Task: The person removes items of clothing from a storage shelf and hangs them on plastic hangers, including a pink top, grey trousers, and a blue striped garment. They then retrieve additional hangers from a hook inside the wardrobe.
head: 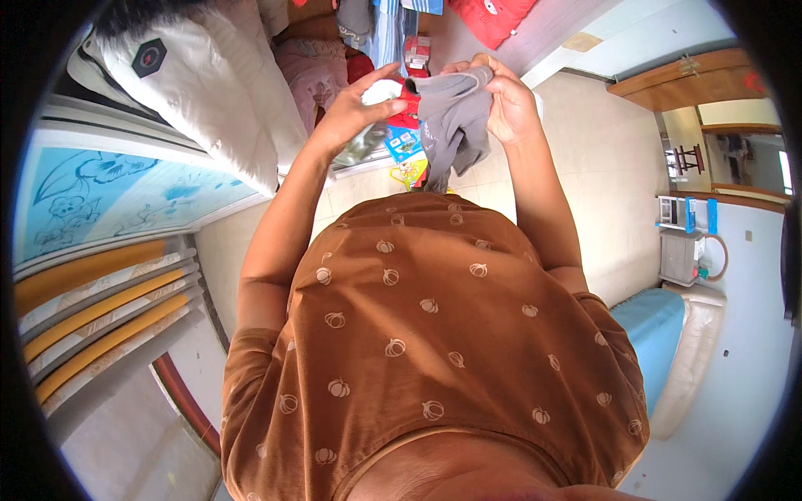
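Observation:
My right hand (515, 100) grips the upper edge of a grey cloth garment (454, 119), which hangs down in folds in front of my chest. At the left of the garment is my left hand (363, 109), its fingers spread around a small white thing (381, 92) that I cannot name. Whether the fingers grip it is unclear. Between the hands, a red item (410, 103) shows behind the grey cloth. Below it are a blue printed packet (404, 144) and a yellow-green one (410, 172).
A white padded coat (207, 81) hangs at the upper left, beside pink clothing (313, 69). Blue-and-white striped cloth (395, 37) and a red cushion-like item (489, 19) lie beyond my hands. A white panel with blue drawings (125, 194) stands at the left. A blue-covered seat (651, 338) is at the right.

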Demonstrator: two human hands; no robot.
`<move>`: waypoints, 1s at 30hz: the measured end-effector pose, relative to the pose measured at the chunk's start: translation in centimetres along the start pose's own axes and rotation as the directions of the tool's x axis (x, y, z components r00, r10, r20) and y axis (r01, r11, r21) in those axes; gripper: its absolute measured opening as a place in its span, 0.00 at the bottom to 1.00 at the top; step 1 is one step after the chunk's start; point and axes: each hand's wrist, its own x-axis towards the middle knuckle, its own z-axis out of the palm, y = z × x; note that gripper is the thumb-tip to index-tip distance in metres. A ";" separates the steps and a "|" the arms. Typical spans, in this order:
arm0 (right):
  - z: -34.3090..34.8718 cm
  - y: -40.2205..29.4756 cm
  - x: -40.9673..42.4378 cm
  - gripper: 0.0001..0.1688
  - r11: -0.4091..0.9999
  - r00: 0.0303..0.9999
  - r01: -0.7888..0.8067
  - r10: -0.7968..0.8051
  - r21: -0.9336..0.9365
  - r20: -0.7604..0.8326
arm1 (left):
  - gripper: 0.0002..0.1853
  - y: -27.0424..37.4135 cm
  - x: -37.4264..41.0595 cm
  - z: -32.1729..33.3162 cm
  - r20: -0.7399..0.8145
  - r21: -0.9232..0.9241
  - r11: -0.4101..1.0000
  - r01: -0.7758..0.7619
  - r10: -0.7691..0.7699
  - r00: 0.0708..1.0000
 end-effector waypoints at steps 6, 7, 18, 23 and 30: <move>2.7 -1.8 -1.5 0.13 0.981 0.995 0.068 -0.079 -0.181 -0.054 | 0.14 -0.4 3.0 0.0 0.178 0.001 0.986 0.169 -0.167 0.970; 3.3 -2.2 -1.8 0.12 0.954 0.985 0.095 -0.131 -0.285 -0.109 | 0.06 0.0 3.2 -0.1 0.079 0.082 0.991 0.101 -0.108 0.991; 4.1 -1.7 -2.0 0.07 0.276 0.678 0.176 -0.730 -0.945 -0.087 | 0.13 5.7 4.4 -5.3 -0.057 0.690 0.681 -0.245 0.388 0.920; -0.1 0.1 -2.5 0.10 0.148 0.831 -0.143 -0.519 -0.979 -0.200 | 0.14 2.3 2.7 -5.9 -0.113 0.776 0.626 -0.080 0.262 0.958; -0.4 1.0 -2.7 0.10 0.403 0.786 -0.098 -0.530 -0.910 -0.319 | 0.12 1.1 2.5 -5.5 -0.134 0.709 0.685 -0.165 0.360 0.923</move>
